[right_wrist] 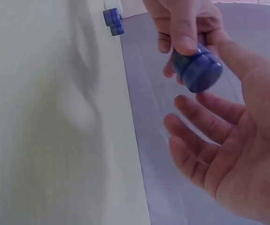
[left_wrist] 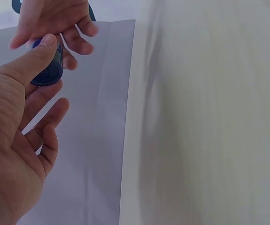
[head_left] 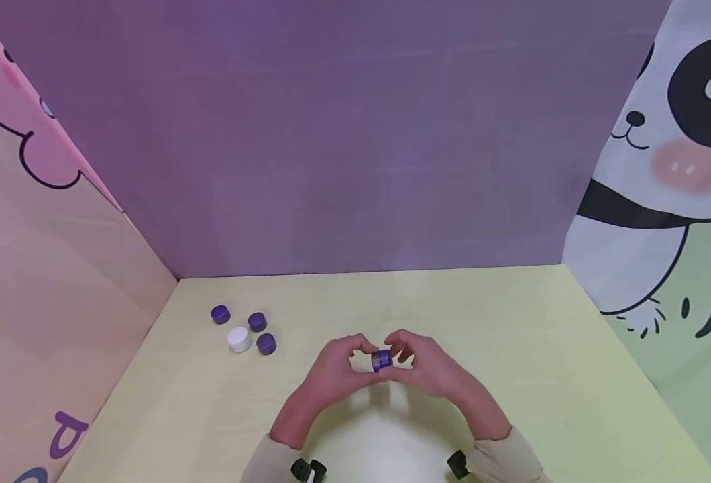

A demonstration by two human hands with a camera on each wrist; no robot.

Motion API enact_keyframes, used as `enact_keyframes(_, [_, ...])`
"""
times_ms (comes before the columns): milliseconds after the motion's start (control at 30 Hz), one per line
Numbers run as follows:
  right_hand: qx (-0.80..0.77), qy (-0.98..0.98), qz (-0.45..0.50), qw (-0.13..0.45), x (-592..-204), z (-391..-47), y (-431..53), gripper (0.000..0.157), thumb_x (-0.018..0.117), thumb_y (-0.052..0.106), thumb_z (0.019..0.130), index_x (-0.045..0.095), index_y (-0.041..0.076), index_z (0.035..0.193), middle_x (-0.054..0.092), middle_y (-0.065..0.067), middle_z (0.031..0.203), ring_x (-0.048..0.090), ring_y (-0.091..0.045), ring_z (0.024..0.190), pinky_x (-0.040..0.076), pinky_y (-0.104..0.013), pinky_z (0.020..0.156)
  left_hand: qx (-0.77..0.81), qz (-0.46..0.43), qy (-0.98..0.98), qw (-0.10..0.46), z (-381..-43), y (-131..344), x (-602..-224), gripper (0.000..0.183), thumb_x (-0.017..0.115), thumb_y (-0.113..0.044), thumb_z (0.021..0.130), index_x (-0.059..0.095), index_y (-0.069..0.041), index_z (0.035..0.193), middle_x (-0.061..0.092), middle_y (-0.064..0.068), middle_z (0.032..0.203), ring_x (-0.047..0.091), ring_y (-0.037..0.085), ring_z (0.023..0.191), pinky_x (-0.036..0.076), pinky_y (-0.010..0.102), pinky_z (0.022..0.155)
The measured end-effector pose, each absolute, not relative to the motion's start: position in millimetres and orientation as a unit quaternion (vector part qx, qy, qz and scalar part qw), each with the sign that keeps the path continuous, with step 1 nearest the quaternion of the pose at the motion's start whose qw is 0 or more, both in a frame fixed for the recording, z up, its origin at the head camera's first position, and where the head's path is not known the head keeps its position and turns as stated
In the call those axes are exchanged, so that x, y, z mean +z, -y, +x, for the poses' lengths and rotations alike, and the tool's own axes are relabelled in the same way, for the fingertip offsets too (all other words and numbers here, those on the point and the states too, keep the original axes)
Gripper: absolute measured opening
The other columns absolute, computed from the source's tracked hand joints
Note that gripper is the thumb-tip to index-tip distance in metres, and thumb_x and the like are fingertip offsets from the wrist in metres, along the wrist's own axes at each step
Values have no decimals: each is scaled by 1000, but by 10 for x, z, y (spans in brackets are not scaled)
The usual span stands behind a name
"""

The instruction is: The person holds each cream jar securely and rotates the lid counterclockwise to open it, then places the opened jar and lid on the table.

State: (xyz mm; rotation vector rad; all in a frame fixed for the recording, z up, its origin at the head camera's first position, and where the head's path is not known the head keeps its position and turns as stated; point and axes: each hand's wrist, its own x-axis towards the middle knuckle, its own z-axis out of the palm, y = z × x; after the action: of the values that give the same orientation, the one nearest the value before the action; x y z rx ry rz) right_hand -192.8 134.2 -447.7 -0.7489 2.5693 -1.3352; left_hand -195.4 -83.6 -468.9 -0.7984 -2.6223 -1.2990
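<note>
Hands point(head_left: 339, 369) point(head_left: 426, 365) flank the purple container point(head_left: 382, 360), left pinching.

Purple and white cylinders point(head_left: 257, 322) are blocking the pale-yellow tabletop point(head_left: 573, 396) leftward; room is lying right of the right hand point(head_left: 424, 363).

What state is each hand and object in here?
Left hand: fingers pinch the purple cylinder.
Purple cylinder: held sideways above the table; whether sealed, unclear.
Right hand: fingers loosely spread beside the cylinder; contact unclear.
Three purple pieces: resting on the table.
White piece: resting on the table beside the purple ones.
</note>
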Motion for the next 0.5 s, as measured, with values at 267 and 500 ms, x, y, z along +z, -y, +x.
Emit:
enact_keyframes(267, [-406, -892, -188, 66, -4474, -1904, -1322, 42, 41, 47, 103, 60, 12, 92, 48, 5, 68, 45, -11, 61, 37, -27, 55, -418, -274, 864, 57, -1966, 799, -4654, 33, 88, -30, 71, 67, -25, 96, 67, -16, 95, 65, 20, 94, 49, 40, 81])
enact_keyframes(500, [-409, -884, -213, 80, -4487, -1920, -1353, 46, 46, 45, 102, 62, 6, 83, 38, 7, 60, 36, -7, 54, 30, -24, 50, -423, -276, 861, 58, -1987, 799, -4641, 32, 87, -32, 72, 67, -27, 96, 66, -19, 95, 63, 15, 94, 48, 41, 82])
